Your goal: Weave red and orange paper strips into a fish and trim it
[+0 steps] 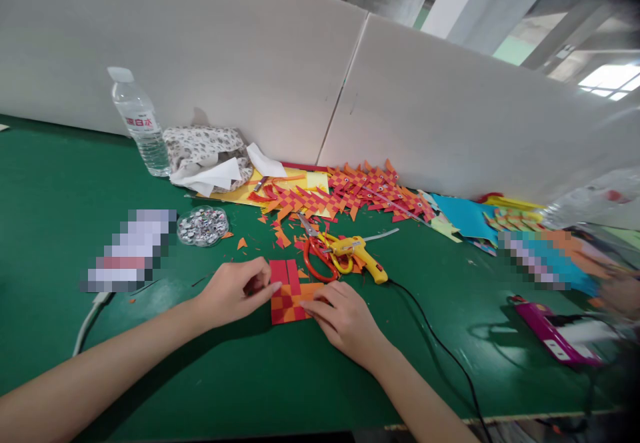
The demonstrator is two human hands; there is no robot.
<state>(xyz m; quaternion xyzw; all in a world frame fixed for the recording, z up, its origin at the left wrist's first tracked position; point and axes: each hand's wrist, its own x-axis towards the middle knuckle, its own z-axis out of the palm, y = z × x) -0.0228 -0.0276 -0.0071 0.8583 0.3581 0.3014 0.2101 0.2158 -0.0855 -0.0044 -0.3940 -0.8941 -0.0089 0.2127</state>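
Note:
A red and orange woven paper piece (283, 315) lies on the green table in front of me, with loose red strips at its top and orange strips to the right. At its left edge, my left hand (237, 294) has its fingers curled and its thumb against the red strips. My right hand (345, 316) grips the right side, its fingers closed over the orange strips. Just beyond the paper lie red-handled scissors (320, 263), overlapped by a yellow hot glue gun (363, 256). Orange and red paper scraps (283, 236) are scattered around them.
Finished woven paper fish (365, 189) are piled against the partition. Left of my hands are a dish of googly eyes (203, 226), a blurred-out phone-like object (133, 249) and a water bottle (143, 126). A magenta power strip (555, 336) and another person's hand (623, 293) are at right.

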